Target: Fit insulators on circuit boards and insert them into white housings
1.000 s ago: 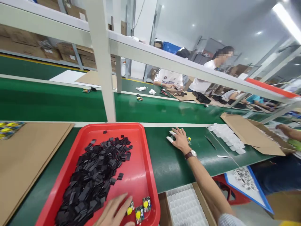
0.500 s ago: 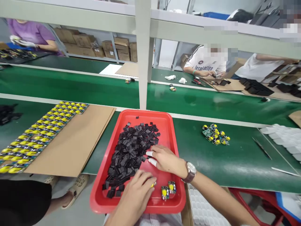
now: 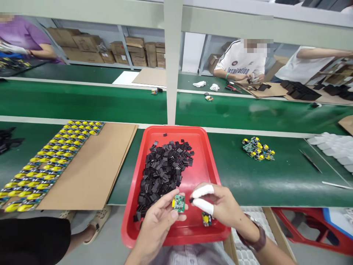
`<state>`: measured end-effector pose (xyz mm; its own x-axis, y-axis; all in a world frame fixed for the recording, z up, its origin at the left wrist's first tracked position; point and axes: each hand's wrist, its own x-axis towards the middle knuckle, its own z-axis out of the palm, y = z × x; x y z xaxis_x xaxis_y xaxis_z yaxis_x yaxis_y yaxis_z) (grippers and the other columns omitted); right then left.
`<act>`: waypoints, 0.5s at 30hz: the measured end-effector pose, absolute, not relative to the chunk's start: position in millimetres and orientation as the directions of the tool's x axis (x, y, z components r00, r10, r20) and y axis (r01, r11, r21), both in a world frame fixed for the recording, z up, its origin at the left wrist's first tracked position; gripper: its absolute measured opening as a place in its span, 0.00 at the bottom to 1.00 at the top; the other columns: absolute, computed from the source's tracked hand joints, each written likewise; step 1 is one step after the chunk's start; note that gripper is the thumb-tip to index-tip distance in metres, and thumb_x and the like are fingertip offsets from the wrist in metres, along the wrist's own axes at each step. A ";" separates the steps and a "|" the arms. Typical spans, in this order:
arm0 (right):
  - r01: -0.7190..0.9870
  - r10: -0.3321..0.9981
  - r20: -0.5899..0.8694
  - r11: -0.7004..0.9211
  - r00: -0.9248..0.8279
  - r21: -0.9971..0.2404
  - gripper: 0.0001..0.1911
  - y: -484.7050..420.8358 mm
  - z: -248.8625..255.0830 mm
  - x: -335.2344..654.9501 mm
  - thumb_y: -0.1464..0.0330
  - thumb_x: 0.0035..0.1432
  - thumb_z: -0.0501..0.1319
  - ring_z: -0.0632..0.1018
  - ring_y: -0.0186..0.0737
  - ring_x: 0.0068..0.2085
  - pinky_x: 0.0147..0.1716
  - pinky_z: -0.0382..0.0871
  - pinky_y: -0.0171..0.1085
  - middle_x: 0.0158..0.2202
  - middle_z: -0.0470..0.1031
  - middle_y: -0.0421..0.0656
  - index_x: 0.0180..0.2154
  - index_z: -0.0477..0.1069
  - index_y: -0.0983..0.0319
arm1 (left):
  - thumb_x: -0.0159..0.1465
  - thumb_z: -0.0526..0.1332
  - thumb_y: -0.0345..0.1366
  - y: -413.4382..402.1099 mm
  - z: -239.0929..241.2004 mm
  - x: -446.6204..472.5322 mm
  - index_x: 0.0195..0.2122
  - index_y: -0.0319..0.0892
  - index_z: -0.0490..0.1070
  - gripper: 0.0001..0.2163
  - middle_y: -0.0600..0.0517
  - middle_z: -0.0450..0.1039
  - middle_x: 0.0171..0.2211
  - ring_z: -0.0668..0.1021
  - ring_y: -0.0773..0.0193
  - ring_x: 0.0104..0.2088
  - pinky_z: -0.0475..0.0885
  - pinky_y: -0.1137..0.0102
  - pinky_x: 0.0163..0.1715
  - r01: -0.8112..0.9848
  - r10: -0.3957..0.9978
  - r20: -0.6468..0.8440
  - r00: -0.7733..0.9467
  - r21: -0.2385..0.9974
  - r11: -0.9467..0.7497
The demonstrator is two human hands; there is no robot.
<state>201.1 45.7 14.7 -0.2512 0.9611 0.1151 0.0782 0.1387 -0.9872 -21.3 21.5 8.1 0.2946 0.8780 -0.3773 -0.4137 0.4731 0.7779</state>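
A small green circuit board [image 3: 179, 203] with a yellow part on its left side is gripped in my left hand [image 3: 162, 217], held between thumb and fingers above the tray. Just right of it, my right hand [image 3: 220, 204], with white finger cots on thumb and forefinger, pinches a small black plastic piece [image 3: 191, 200]. The two held parts are apart. Under both hands lies a red tray [image 3: 212, 162], holding a heap of black plastic pieces [image 3: 164, 169] on its left. A board with a yellow component [image 3: 206, 219] sits in the tray below my right hand, partly hidden by it.
Rows of yellow-topped boards [image 3: 52, 158] lie on cardboard [image 3: 88, 165] to the left. A pile of boards [image 3: 258, 148], tweezers [image 3: 310, 161] and white trays [image 3: 333, 147] are on the right. A post [image 3: 171, 73] rises behind the tray; co-workers sit across the green conveyor [image 3: 124, 103].
My right hand has left the heap with a black piece and moved right and down. My left hand has turned up, showing the board's green side. The view has shifted slightly.
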 end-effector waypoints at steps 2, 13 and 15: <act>0.016 0.970 0.173 0.178 -0.171 -0.984 0.06 30.5 19.2 193.9 0.72 0.62 0.68 0.83 0.39 0.38 0.41 0.80 0.39 0.37 0.83 0.41 0.40 0.79 0.55 | 0.63 0.72 0.37 23.4 1.9 -21.2 0.58 0.46 0.77 0.22 0.41 0.78 0.54 0.82 0.57 0.44 0.82 0.64 0.43 -0.420 0.875 -0.338 0.347 0.778 0.467; -0.058 0.978 0.206 0.207 0.025 -0.977 0.15 10.4 5.4 178.5 0.76 0.61 0.68 0.84 0.39 0.39 0.40 0.81 0.38 0.39 0.84 0.41 0.45 0.81 0.51 | 0.69 0.64 0.47 17.8 2.7 -14.4 0.54 0.41 0.78 0.18 0.41 0.79 0.44 0.81 0.59 0.35 0.80 0.66 0.36 -0.327 0.854 -0.308 0.419 0.826 0.459; -0.068 0.977 0.213 0.213 0.013 -0.975 0.15 8.9 6.8 175.9 0.75 0.61 0.69 0.84 0.39 0.38 0.39 0.81 0.38 0.39 0.84 0.41 0.45 0.82 0.50 | 0.68 0.64 0.48 15.4 5.3 -11.6 0.49 0.41 0.81 0.17 0.41 0.78 0.49 0.81 0.56 0.42 0.80 0.66 0.39 -0.281 0.875 -0.332 0.352 0.854 0.437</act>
<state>175.9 8.9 6.8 0.0133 0.9771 0.2126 -0.0676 0.2130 -0.9747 -11.6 15.4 5.3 0.3518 0.8752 -0.3322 -0.2810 0.4372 0.8543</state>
